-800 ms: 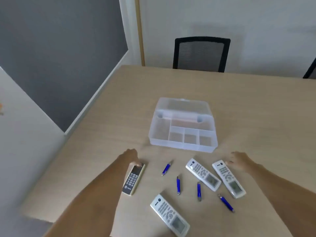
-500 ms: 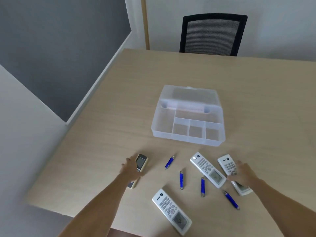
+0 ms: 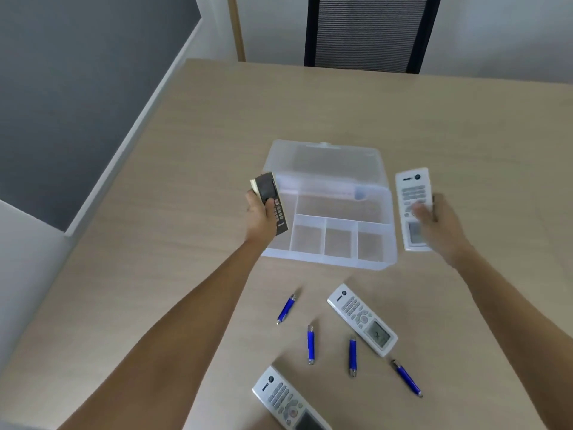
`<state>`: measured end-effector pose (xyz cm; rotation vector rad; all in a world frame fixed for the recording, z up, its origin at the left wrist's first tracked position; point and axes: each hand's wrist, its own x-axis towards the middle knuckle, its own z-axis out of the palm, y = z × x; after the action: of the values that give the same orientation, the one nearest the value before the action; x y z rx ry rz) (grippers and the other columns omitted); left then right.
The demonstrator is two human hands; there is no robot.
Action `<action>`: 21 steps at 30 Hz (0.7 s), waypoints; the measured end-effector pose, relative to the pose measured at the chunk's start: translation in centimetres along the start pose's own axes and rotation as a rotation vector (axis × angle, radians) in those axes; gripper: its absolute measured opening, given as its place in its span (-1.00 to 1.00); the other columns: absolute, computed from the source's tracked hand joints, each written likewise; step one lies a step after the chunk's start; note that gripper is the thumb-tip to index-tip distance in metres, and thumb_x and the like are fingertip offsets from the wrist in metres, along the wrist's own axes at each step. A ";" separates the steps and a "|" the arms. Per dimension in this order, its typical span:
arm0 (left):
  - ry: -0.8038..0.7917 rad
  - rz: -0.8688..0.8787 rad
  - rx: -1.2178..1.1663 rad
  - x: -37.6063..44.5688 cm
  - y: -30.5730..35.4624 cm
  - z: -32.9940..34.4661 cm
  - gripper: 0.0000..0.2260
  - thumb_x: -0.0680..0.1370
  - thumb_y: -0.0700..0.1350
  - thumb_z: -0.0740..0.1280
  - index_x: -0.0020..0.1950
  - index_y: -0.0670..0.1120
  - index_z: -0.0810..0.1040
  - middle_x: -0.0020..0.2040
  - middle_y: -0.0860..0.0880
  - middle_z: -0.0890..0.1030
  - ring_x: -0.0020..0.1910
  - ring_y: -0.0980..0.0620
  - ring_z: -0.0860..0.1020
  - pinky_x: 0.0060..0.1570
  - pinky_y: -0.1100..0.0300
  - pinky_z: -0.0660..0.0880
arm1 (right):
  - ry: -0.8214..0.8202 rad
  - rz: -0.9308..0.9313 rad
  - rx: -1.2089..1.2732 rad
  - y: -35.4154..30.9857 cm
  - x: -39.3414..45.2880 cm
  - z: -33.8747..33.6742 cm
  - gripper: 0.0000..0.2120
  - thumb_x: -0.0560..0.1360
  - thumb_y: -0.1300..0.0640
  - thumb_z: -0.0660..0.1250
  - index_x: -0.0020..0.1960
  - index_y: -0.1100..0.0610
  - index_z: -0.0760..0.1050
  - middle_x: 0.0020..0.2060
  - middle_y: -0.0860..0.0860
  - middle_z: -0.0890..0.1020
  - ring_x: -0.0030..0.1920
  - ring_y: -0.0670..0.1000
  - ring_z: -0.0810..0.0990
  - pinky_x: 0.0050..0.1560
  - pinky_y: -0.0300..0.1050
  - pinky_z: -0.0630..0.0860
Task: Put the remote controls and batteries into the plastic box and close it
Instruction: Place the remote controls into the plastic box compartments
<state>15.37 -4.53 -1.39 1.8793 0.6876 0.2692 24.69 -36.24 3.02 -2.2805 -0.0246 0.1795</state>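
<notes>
A clear plastic box (image 3: 328, 261) stands open in the middle of the table, lid tipped back, its compartments empty. My left hand (image 3: 259, 217) holds a dark remote with a beige back (image 3: 270, 201) in the air over the box's left edge. My right hand (image 3: 438, 225) grips a white remote (image 3: 414, 193) just right of the box. Two more white remotes lie on the table: one (image 3: 361, 319) below the box and one (image 3: 290, 400) at the near edge. Several blue batteries (image 3: 311, 344) lie scattered between them.
The light wooden table (image 3: 465, 135) has its left edge (image 3: 121, 169) running beside a grey wall. A black mesh chair (image 3: 366, 32) stands at the far side.
Both hands have lifted their remotes off the table and carried them up to the box, the left to its left edge, the right to its right side.
</notes>
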 end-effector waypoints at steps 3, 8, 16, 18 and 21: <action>-0.022 -0.048 0.193 0.2 -1.7 2.2 -0.78 0.63 -0.17 0.13 0.24 -0.24 0.27 0.06 -0.24 0.57 -0.15 -0.14 0.55 -0.26 0.05 0.49 | -0.147 -0.255 -0.241 -3.4 3.5 3.4 -0.71 0.55 0.12 0.24 0.24 0.19 0.42 0.04 0.18 0.66 -0.12 0.17 0.59 -0.14 -0.13 0.38; -0.114 -0.105 0.478 0.6 -3.6 4.1 -0.62 0.65 -0.18 0.12 0.44 -0.19 0.15 -0.02 -0.28 0.63 -0.13 -0.26 0.64 -0.21 -0.12 0.62 | -0.394 -0.323 -0.444 -5.2 7.5 9.0 -0.68 0.52 0.17 0.31 0.25 0.04 0.40 0.02 0.23 0.67 -0.07 0.24 0.61 -0.03 0.06 0.58; -0.144 -0.213 0.711 1.4 -4.7 5.7 -0.76 0.62 -0.23 0.13 0.29 -0.23 0.34 0.26 -0.18 0.44 0.21 -0.20 0.48 -0.07 -0.09 0.48 | -0.686 -0.164 -0.370 -4.5 9.3 14.3 -0.67 0.47 0.23 0.40 0.22 0.11 0.50 -0.10 0.10 0.62 -0.07 0.17 0.60 -0.08 0.01 0.61; -0.138 -0.237 0.751 1.4 -4.8 5.9 -0.72 0.62 -0.23 0.14 0.31 -0.27 0.38 0.29 -0.21 0.38 0.29 -0.19 0.40 0.06 -0.09 0.51 | -0.683 -0.184 -0.362 -4.3 9.2 15.0 -0.66 0.48 0.23 0.38 0.25 0.13 0.53 -0.03 0.11 0.64 0.01 0.17 0.60 -0.04 -0.03 0.58; -0.143 -0.265 0.784 1.4 -4.6 5.9 -0.70 0.62 -0.21 0.15 0.31 -0.31 0.40 0.28 -0.23 0.37 0.30 -0.19 0.37 0.11 -0.07 0.52 | -0.681 -0.284 -0.512 -4.3 8.7 15.5 -0.70 0.57 0.21 0.23 0.28 0.19 0.52 0.09 0.24 0.58 0.10 0.15 0.53 0.18 -0.01 0.48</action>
<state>17.83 -7.01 -8.14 2.4683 1.0244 -0.3590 31.34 -21.10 -4.82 -2.5646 -0.8232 0.8698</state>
